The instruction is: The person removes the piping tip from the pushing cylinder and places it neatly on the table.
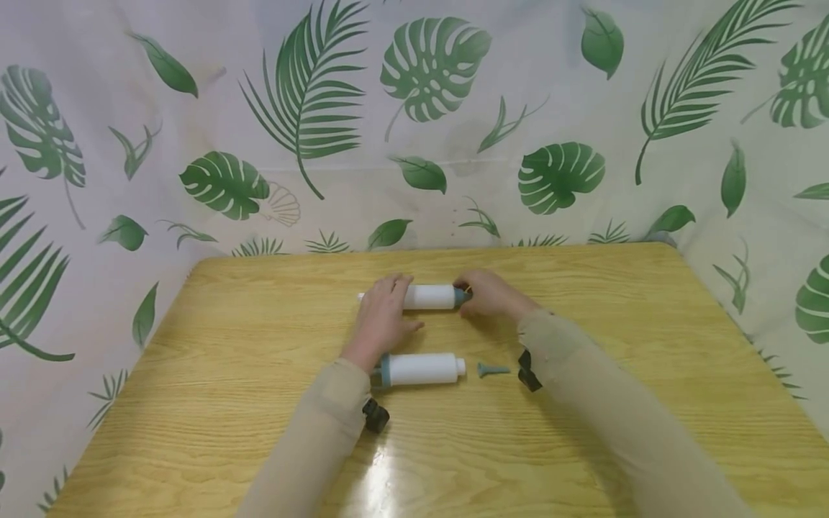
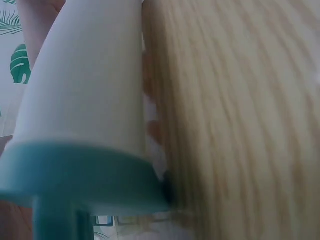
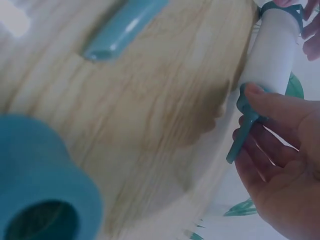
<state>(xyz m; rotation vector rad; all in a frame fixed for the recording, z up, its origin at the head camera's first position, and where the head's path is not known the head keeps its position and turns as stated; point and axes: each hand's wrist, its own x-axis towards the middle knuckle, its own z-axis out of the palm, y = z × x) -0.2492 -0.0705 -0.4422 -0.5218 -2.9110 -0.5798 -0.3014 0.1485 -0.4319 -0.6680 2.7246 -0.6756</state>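
Two white cylinders lie crosswise on the wooden table. My left hand [image 1: 383,316] grips the left end of the far cylinder [image 1: 430,296]; in the right wrist view its fingertips [image 3: 312,40] are by the teal collar. My right hand [image 1: 490,293] pinches the teal fitting at the other end. Seen from the right wrist, thumb and fingers of the right hand [image 3: 280,145] hold that fitting, whose narrow stem [image 3: 241,140] sticks out. Beneath my left wrist is the teal-collared end of the near cylinder [image 1: 424,368], which fills much of the left wrist view [image 2: 85,85].
A small teal flared piece [image 1: 494,369] lies right of the near cylinder, close to my right wrist. The wooden table [image 1: 227,403] reaches back to a leaf-printed cloth [image 1: 350,216]. In the right wrist view a blurred teal part [image 3: 45,170] with a round opening shows at lower left.
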